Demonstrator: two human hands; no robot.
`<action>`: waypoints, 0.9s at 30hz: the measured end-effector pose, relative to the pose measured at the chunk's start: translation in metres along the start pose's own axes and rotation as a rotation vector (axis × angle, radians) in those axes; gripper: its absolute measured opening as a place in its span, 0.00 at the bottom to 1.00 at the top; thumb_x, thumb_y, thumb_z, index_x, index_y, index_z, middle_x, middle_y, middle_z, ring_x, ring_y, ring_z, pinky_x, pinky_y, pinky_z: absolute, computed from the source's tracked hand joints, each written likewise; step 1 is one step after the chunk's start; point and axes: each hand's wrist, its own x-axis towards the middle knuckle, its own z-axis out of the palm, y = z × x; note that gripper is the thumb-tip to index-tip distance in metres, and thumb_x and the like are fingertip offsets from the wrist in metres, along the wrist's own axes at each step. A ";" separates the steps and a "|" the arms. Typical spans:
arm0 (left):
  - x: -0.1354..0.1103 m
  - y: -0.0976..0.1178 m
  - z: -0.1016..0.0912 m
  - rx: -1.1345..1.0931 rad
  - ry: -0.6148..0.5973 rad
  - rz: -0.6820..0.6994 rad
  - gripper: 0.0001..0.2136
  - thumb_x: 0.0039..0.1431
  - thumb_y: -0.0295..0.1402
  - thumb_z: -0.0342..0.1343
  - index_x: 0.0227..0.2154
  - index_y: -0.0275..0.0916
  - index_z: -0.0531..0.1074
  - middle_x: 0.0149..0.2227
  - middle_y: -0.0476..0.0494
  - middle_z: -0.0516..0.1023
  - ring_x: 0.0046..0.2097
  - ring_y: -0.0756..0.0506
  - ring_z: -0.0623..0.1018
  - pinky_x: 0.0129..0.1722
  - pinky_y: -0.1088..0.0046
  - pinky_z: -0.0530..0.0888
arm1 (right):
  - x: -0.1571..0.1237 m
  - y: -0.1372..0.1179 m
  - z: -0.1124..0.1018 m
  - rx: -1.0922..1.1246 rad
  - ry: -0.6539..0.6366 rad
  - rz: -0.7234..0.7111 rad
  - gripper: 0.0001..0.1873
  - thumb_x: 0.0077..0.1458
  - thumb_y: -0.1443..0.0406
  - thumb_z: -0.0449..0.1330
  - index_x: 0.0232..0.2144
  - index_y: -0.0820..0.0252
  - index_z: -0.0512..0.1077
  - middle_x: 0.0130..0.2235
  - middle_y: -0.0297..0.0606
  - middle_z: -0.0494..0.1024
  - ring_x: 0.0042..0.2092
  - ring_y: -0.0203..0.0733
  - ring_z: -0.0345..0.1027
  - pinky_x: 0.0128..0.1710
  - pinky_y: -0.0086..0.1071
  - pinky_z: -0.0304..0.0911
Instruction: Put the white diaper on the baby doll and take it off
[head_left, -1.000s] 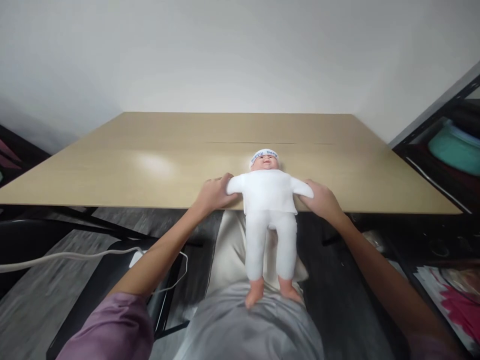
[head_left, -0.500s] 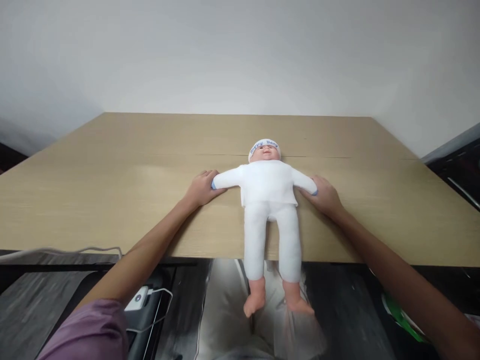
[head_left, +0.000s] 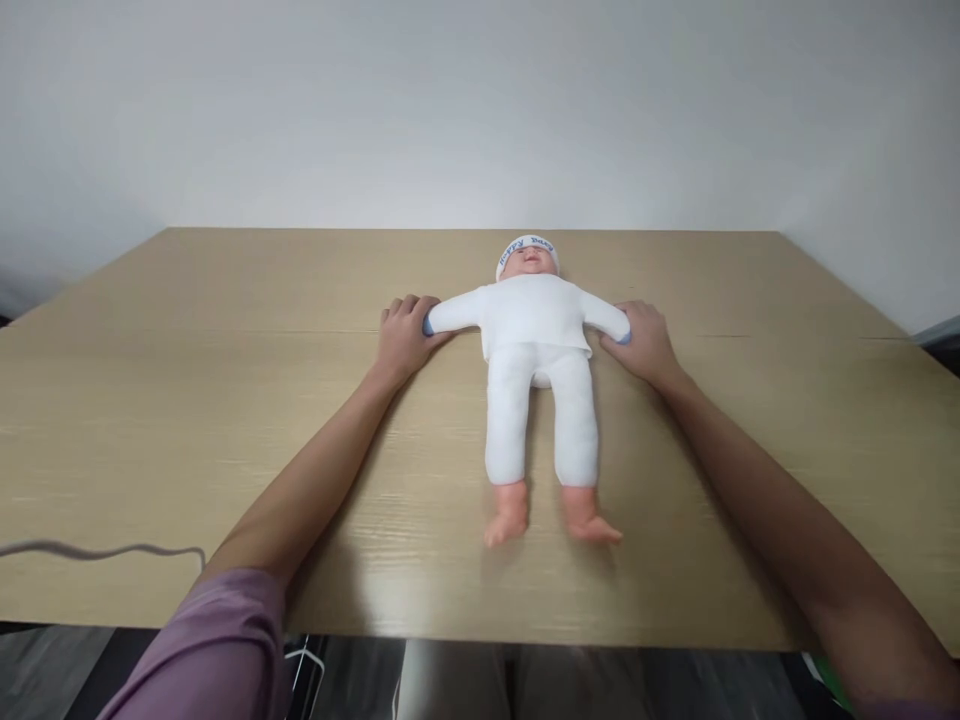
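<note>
Pale wood-grain surface (head_left: 225,430) spreads beneath both hands toward a plain wall (head_left: 480,110) beyond them. Between the left hand (head_left: 407,335) and right hand (head_left: 646,340), each gripping a sleeve end, a white-clad doll (head_left: 534,315) lies face up, arms outstretched, a hold that seems to keep its body straight and centred. Its feet (head_left: 510,512) lie nearer the person than the hands, its lettered hat (head_left: 527,246) just beyond them.
</note>
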 end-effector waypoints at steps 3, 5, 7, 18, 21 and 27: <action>0.019 -0.010 0.013 0.004 0.005 -0.018 0.32 0.67 0.66 0.55 0.58 0.44 0.76 0.56 0.31 0.79 0.58 0.26 0.72 0.58 0.51 0.65 | 0.017 0.010 0.011 -0.020 0.006 0.006 0.24 0.62 0.52 0.63 0.55 0.58 0.75 0.54 0.54 0.81 0.55 0.66 0.70 0.57 0.56 0.65; 0.028 -0.014 0.018 0.006 0.004 -0.029 0.33 0.68 0.67 0.54 0.59 0.44 0.76 0.55 0.31 0.79 0.58 0.26 0.72 0.57 0.51 0.64 | 0.025 0.016 0.015 -0.004 0.010 0.005 0.26 0.64 0.49 0.62 0.57 0.57 0.75 0.56 0.54 0.80 0.56 0.66 0.70 0.58 0.56 0.64; 0.033 -0.015 0.022 0.003 -0.002 -0.036 0.33 0.68 0.67 0.54 0.59 0.45 0.76 0.55 0.31 0.80 0.58 0.26 0.72 0.58 0.50 0.64 | 0.029 0.019 0.017 0.017 0.003 -0.001 0.27 0.66 0.47 0.61 0.59 0.57 0.74 0.57 0.54 0.80 0.56 0.66 0.70 0.59 0.56 0.64; 0.005 -0.036 0.003 -0.168 -0.048 0.030 0.32 0.69 0.60 0.59 0.67 0.47 0.73 0.63 0.35 0.77 0.61 0.30 0.71 0.65 0.51 0.64 | -0.003 0.040 0.002 0.067 0.019 0.017 0.35 0.65 0.45 0.60 0.65 0.58 0.71 0.60 0.56 0.79 0.59 0.65 0.70 0.63 0.58 0.63; -0.003 -0.044 -0.002 -0.182 -0.040 0.042 0.27 0.72 0.54 0.56 0.66 0.45 0.75 0.61 0.35 0.78 0.61 0.32 0.71 0.67 0.51 0.63 | -0.010 0.049 -0.005 0.088 0.019 0.046 0.31 0.65 0.45 0.59 0.61 0.58 0.75 0.57 0.55 0.81 0.58 0.64 0.71 0.63 0.57 0.63; -0.005 -0.039 -0.005 -0.163 -0.039 -0.035 0.25 0.73 0.52 0.52 0.62 0.44 0.79 0.58 0.35 0.82 0.57 0.32 0.73 0.64 0.51 0.65 | -0.014 0.051 -0.005 0.091 0.064 0.069 0.27 0.63 0.50 0.60 0.58 0.58 0.76 0.56 0.55 0.82 0.58 0.63 0.73 0.63 0.57 0.65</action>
